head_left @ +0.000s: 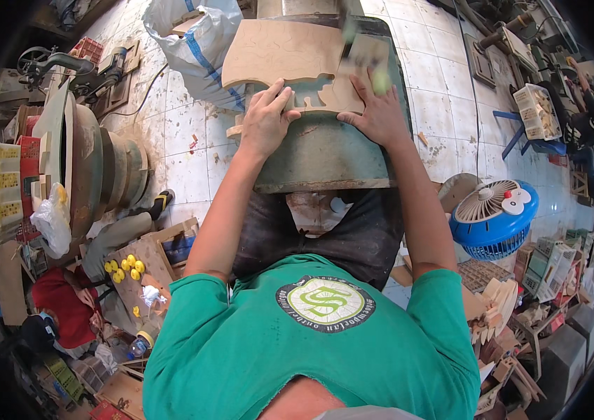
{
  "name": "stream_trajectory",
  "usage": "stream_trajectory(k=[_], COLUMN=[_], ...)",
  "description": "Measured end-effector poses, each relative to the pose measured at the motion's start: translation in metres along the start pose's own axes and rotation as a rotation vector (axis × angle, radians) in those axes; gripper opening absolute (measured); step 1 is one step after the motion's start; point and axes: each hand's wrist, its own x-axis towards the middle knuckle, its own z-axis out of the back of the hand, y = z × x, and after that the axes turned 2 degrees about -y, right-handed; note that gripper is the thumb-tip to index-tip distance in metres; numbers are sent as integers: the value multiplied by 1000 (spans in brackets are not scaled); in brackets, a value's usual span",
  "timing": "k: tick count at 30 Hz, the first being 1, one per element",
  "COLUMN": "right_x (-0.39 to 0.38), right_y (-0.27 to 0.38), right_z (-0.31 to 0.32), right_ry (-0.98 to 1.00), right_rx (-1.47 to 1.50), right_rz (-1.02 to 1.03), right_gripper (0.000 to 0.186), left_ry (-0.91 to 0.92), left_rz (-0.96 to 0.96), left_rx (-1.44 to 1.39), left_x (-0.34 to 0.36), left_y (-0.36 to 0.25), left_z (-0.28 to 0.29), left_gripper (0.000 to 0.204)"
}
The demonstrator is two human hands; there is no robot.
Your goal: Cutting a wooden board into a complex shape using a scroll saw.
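Note:
A flat, light-brown wooden board (283, 49) with curved outlines drawn on it lies on a worn green machine table (325, 154). Its near side is cut into wavy shapes, with a gap through which the table shows. My left hand (267, 119) is closed on the near left part of the board, thumb and fingers bent against the wood. On the right, my right hand (377, 115) rests spread on a near piece of the board, thumb out to the left. Just beyond those fingers stands a blurred upright machine part (367, 52); its details cannot be made out.
A white sack with blue stripes (202, 56) stands left of the table. A blue fan (496, 213) is at the right. Further left are a round machine (111, 157) and crates of yellow pieces (6, 189). Another person in red (66, 308) sits at lower left.

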Motion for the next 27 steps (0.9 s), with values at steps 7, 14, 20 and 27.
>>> stream_trajectory(k=[7, 14, 20, 27], right_x=[-8, -9, -10, -12], right_y=[13, 19, 22, 34], right_z=[-2, -6, -6, -7], right_ry=[-106, -114, -116, -146], right_rx=[-60, -7, 11, -3], right_rz=[-52, -108, -119, -184], right_gripper=[102, 102, 104, 103], left_ry=[22, 66, 50, 103], left_rz=[-65, -109, -73, -136], left_rx=[-19, -28, -62, -16], left_x=[11, 20, 24, 37], left_y=[13, 21, 22, 26], left_z=[0, 1, 0, 4], left_gripper=[51, 49, 49, 49])
